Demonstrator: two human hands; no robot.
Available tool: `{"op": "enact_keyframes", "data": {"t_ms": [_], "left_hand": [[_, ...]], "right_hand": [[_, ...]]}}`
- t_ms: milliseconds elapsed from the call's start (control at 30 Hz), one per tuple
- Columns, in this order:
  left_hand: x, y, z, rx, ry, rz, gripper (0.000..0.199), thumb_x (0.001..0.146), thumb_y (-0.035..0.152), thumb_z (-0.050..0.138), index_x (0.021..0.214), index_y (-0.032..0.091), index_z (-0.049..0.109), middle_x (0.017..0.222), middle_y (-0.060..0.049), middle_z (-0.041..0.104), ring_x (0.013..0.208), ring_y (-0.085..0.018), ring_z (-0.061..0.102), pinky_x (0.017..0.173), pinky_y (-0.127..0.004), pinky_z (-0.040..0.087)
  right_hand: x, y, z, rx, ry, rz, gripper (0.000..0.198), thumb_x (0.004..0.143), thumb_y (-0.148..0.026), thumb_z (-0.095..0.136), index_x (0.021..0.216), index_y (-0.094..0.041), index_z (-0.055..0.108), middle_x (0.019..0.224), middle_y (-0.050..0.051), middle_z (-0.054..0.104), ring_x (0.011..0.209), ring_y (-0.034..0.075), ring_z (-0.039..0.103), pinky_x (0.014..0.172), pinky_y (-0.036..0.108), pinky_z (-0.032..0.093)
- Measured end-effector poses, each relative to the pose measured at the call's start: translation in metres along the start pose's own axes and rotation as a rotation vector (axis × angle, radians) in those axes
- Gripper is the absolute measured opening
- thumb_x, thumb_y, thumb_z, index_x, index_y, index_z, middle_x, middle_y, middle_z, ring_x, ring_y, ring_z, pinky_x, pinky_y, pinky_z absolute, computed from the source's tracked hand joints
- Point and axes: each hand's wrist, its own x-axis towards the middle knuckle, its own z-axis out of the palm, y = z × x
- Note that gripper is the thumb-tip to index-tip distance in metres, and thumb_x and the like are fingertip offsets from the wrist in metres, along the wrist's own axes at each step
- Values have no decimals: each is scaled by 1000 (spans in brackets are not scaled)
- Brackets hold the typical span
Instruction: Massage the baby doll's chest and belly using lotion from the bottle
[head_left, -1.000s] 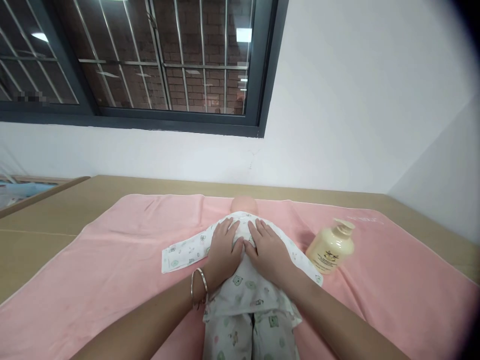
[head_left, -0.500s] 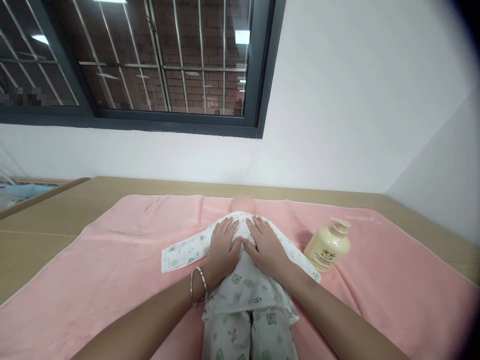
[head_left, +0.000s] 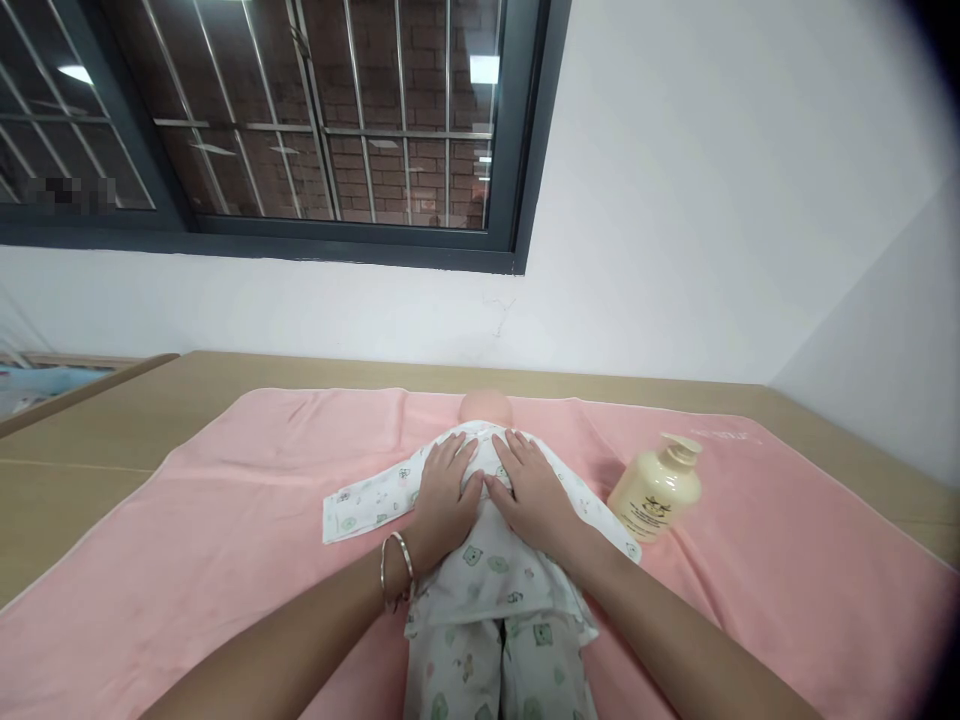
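Observation:
A baby doll (head_left: 498, 565) in a white top and trousers with small green and brown prints lies on a pink towel (head_left: 247, 590). Only the rounded, skin-toned head (head_left: 486, 408) shows past the collar; I cannot see its face. My left hand (head_left: 448, 492) rests flat on the left side of the doll's upper body, fingers stretched out. On the other side my right hand (head_left: 532, 490) lies flat in the same way, the two thumbs close together near the middle. A silver bangle (head_left: 402, 560) circles my left wrist. Both sleeves reach out sideways on the towel.
To the right a cream pump bottle (head_left: 655, 492) stands tilted on the towel beside the doll's sleeve. The wooden tabletop (head_left: 225, 370) shows around the towel. Behind it rise a white wall (head_left: 637, 200) and a dark-framed window (head_left: 517, 150) with metal bars.

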Motion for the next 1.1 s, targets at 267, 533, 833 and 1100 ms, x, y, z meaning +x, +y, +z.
{"op": "enact_keyframes", "data": {"t_ms": [267,533,833,1100], "left_hand": [[0,-1,0,-15,1,6,41,92,27,38,129,15,51,139,-12,48,131,-26,39,112,-50,30],[0,0,-1,-13,-19,-9,42,92,27,38,130,14,51,139,-12,47,132,-26,38,112,-50,29],[0,-1,0,3,6,-1,41,92,27,39,129,15,51,139,-12,48,131,-26,40,111,-49,32],[-6,7,-7,-19,45,98,36,92,23,37,124,18,53,127,-10,58,121,-24,50,107,-49,38]], "right_hand": [[0,1,1,5,15,-2,57,98,-41,37,144,-8,36,147,16,30,138,30,24,113,48,26],[-1,0,0,14,8,-6,57,98,-41,36,144,-8,36,147,16,30,138,30,24,113,49,26],[1,1,-1,15,-10,-3,56,98,-42,35,143,-8,38,147,15,30,138,30,24,113,49,26],[-15,-24,-2,-30,36,15,52,95,-25,38,144,-8,37,150,15,25,140,33,18,112,51,27]]}}
